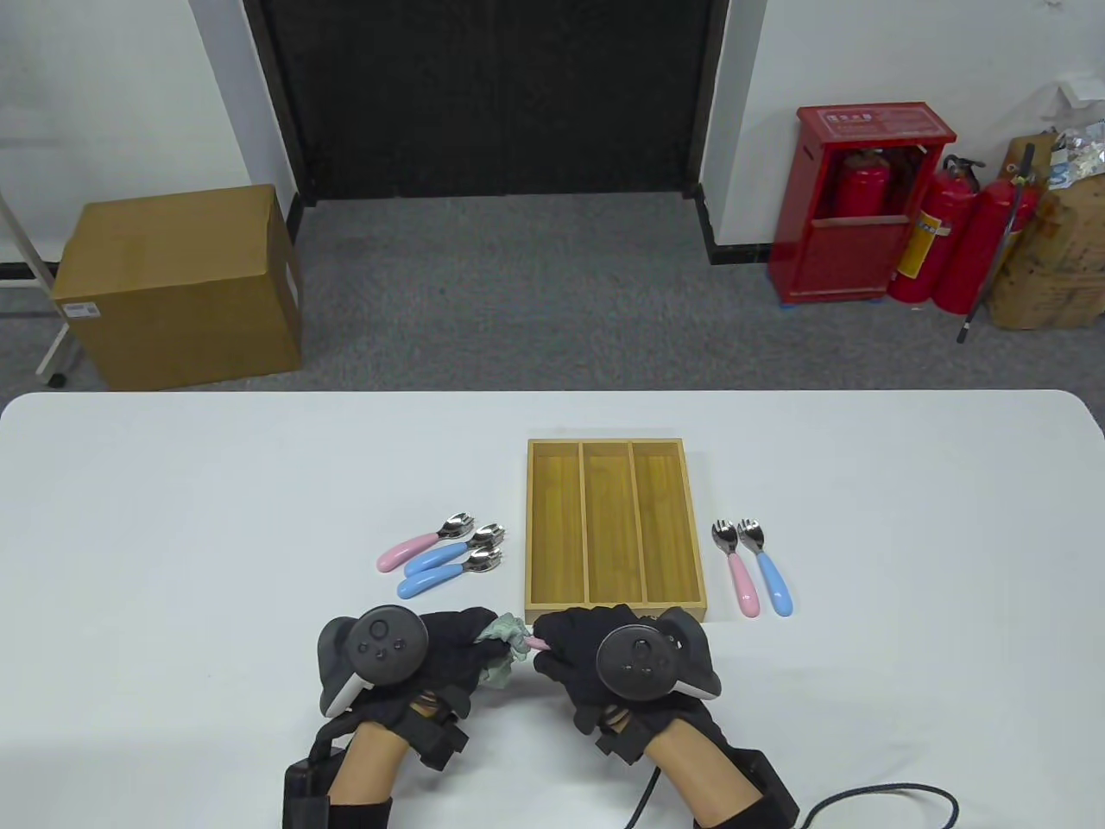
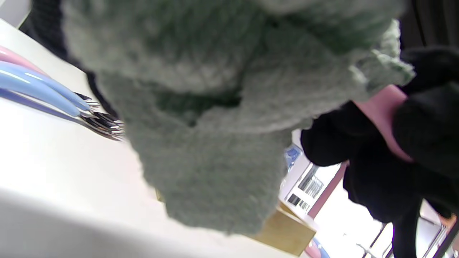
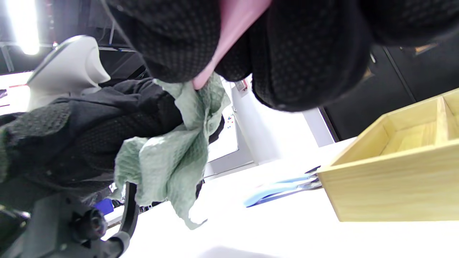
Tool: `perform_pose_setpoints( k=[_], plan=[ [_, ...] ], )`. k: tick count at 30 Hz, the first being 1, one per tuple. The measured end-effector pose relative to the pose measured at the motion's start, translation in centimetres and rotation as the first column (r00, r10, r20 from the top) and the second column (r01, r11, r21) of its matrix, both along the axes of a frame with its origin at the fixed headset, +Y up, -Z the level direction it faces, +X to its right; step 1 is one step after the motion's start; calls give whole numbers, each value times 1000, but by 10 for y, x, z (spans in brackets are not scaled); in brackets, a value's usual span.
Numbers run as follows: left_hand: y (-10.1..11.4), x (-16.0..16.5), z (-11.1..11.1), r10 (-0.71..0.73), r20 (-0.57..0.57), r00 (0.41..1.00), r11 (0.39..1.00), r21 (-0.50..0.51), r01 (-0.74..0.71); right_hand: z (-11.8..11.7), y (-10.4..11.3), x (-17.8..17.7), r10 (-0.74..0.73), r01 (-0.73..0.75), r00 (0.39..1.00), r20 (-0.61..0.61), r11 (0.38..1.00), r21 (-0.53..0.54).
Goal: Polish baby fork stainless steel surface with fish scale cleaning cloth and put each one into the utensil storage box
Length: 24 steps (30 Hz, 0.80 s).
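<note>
Table view: at lower centre, the left hand (image 1: 449,648) bunches a sage-green textured cleaning cloth (image 1: 503,641) around the metal end of a pink-handled baby fork (image 1: 539,644), whose handle the right hand (image 1: 574,652) pinches. Above them lies a three-compartment bamboo storage box (image 1: 615,532). Left of it lie one pink and two blue forks (image 1: 445,557); right of it, a pink and blue pair (image 1: 751,566). The held fork's head is hidden inside the cloth, and the left wrist view is largely blocked by blurred fabric. The white table (image 1: 173,535) faces grey carpet, a cardboard carton (image 1: 181,285) at upper left and red extinguishers (image 1: 932,242) at upper right.
</note>
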<state>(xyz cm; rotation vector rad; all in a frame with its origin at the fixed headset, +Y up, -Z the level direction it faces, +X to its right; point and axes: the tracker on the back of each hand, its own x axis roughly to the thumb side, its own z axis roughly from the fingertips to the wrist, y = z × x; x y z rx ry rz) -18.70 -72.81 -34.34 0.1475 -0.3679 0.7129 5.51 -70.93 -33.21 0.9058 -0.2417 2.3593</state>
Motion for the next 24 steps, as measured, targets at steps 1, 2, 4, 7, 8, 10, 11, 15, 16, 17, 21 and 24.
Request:
perform_pose_setpoints(
  k=[1, 2, 4, 7, 8, 10, 11, 15, 16, 17, 21, 24],
  plan=[
    [-2, -3, -1, 37, -17, 999, 999, -8, -37, -2, -2, 2, -25, 26, 1000, 4, 999, -44],
    [-2, -4, -2, 62, -27, 998, 998, -19, -62, -2, -3, 2, -34, 34, 999, 4, 998, -59],
    [-5, -8, -2, 114, -54, 992, 992, -50, -117, -6, -8, 4, -77, 77, 997, 3, 990, -119],
    [-6, -11, -2, 124, -115, 986, 991, -43, -130, -10, -14, 6, -125, 124, 992, 8, 974, -192],
    [-7, -12, -2, 130, -130, 983, 990, -42, -137, -11, -15, 6, -130, 129, 991, 10, 971, -200],
    [-8, -14, -1, 152, -179, 972, 987, -21, -158, -12, -16, 9, -136, 136, 991, 16, 967, -215],
    [-8, -16, 0, 146, -206, 968, 989, -3, -149, -14, -17, 12, -141, 144, 990, 33, 963, -227],
    [-13, -33, 0, 108, -244, 964, 994, 6, -110, -22, -20, 42, -177, 210, 973, 150, 946, -245],
    [-14, -38, 1, 119, -262, 958, 992, 3, -123, -27, -19, 55, -204, 247, 958, 200, 943, -221],
    [-15, -41, 1, 130, -267, 955, 991, 1, -134, -29, -18, 61, -214, 261, 951, 225, 943, -208],
    [-14, -47, 1, 191, -270, 944, 979, -10, -201, -43, -10, 104, -226, 291, 862, 454, 953, -79],
    [-13, -46, -1, 197, -256, 946, 978, -21, -209, -58, -10, 123, -101, 181, 793, 601, 981, -74]
  ],
)
